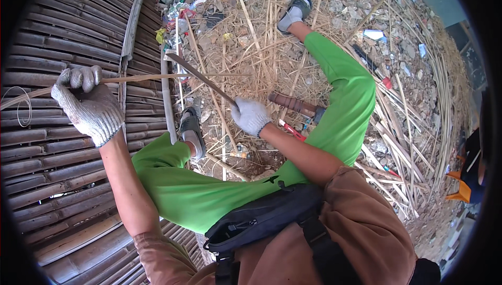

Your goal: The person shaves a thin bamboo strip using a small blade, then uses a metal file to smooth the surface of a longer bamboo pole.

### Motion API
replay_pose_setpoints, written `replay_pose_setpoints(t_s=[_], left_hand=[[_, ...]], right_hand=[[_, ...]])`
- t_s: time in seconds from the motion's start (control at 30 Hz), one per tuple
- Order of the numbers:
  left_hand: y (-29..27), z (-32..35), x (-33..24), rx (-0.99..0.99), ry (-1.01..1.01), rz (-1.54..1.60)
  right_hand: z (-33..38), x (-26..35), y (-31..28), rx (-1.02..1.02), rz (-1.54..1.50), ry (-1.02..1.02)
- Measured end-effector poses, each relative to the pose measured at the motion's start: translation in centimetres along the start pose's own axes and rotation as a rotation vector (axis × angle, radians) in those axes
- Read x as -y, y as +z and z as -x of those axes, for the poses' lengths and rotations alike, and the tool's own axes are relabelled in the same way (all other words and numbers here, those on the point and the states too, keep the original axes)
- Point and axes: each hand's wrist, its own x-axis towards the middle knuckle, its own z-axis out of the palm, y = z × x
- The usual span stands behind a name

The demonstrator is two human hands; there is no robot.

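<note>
Gripping a thin bamboo strip (157, 78) at left of frame, the gloved left hand (86, 104) is closed around its end; the strip's long axis runs almost level toward centre. The gloved right hand (251, 116) is closed on a long blade (201, 78), which slants up-left to meet the strip. Bamboo slat platform (47, 44) bounds the left; littered ground (334, 2) lies open upper right.

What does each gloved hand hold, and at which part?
The left hand grips a thin bamboo strip near its left end. The right hand holds a long knife by its handle end.
</note>
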Motion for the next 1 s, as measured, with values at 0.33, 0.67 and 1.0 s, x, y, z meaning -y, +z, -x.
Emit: replay_pose_setpoints(t_s=[0.33,0.67,1.0], left_hand=[[0.1,-0.4,0.6,0.046,0.036,0.02],[0.8,-0.7,1.4,-0.027,0.035,0.034],[0.2,0.3,-0.3,-0.058,-0.008,0.126]], right_hand=[[-2.0,-7.6,2.4,0.128,-0.013,0.322],[-2.5,-17.3,6.5,-0.006,0.1,0.372],[-1.5,-6.3,3.4,0.03,-0.044,0.169]])
